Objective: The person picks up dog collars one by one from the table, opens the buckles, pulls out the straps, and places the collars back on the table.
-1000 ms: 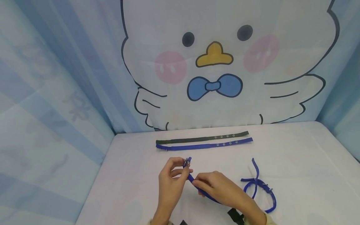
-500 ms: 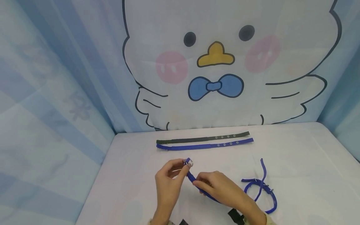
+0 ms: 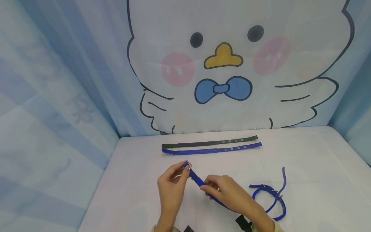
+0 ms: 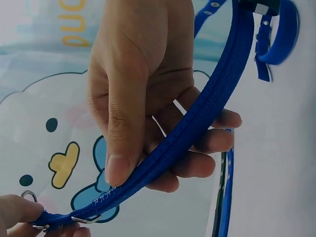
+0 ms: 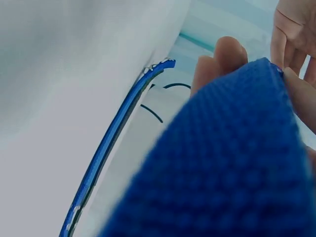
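A blue webbing collar (image 3: 197, 179) with a metal ring (image 3: 187, 166) at one end is stretched between both hands. My left hand (image 3: 171, 190) pinches its ring end between thumb and fingers. Farther along the strap, my right hand (image 3: 224, 190) grips it, thumb on top and fingers behind. In the left wrist view, white stitching and a metal loop (image 4: 86, 218) show between the two hands. The collar (image 5: 222, 163) fills much of the right wrist view, close and blurred. My right forearm hides part of its length in the head view.
At the table's back lie a dark green collar (image 3: 200, 144) and another blue collar (image 3: 203, 151), side by side and stretched out. A looped blue collar (image 3: 284, 209) lies right of my right forearm, crossed by a narrow blue strap end (image 3: 284, 177). A printed curtain (image 3: 226, 116) hangs behind the table.
My left hand has shifted slightly left with the collar's end, and the ring now faces the head camera. The strap end over the looped collar has swung right. My right hand has barely moved.
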`<control>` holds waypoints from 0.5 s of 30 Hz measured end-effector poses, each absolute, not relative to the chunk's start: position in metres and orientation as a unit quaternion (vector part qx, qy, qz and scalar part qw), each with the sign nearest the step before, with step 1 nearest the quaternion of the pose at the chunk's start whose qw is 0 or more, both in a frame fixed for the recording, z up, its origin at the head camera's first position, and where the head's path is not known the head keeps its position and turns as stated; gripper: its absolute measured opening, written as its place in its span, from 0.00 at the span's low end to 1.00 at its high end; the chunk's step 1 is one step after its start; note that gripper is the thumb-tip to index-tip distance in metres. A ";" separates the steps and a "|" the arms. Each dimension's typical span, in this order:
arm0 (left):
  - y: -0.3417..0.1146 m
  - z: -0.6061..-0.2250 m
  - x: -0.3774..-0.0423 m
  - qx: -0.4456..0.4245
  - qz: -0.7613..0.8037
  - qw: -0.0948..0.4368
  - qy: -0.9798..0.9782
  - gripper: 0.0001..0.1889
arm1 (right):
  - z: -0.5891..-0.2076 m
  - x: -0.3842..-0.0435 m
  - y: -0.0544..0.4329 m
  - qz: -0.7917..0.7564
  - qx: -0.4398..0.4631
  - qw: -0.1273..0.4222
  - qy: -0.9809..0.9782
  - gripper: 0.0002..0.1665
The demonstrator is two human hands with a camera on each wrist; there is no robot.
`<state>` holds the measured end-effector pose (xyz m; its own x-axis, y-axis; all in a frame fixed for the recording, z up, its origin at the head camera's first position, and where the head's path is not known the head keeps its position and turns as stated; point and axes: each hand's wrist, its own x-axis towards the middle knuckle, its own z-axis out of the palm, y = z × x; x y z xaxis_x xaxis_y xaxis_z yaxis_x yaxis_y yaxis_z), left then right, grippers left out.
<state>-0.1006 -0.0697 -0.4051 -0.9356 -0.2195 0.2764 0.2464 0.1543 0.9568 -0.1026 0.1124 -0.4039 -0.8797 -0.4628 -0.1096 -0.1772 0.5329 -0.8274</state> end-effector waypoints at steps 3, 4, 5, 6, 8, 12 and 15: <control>-0.070 -0.404 -0.101 -0.006 -0.656 0.178 -0.733 0.09 | -0.403 -0.103 0.112 -0.449 -0.182 0.161 0.860 0.18; -0.071 -0.404 -0.101 -0.005 -0.659 0.177 -0.731 0.09 | -0.403 -0.103 0.112 -0.450 -0.182 0.161 0.859 0.17; -0.071 -0.403 -0.101 -0.002 -0.661 0.175 -0.730 0.09 | -0.403 -0.103 0.112 -0.452 -0.182 0.162 0.858 0.17; -0.071 -0.403 -0.102 0.000 -0.663 0.173 -0.729 0.09 | -0.403 -0.103 0.112 -0.453 -0.182 0.162 0.857 0.17; -0.073 -0.402 -0.102 0.003 -0.665 0.170 -0.727 0.09 | -0.403 -0.103 0.113 -0.454 -0.185 0.161 0.857 0.17; -0.076 -0.402 -0.102 0.002 -0.664 0.168 -0.729 0.09 | -0.404 -0.104 0.115 -0.451 -0.183 0.160 0.859 0.15; -0.078 -0.403 -0.103 -0.001 -0.668 0.167 -0.725 0.09 | -0.404 -0.104 0.116 -0.454 -0.180 0.164 0.857 0.13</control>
<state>-0.1031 -0.0779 -0.4030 -0.9440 -0.2219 0.2444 0.2253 0.1079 0.9683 -0.1041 0.1160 -0.4041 -0.8817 -0.4568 -0.1176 -0.1593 0.5230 -0.8373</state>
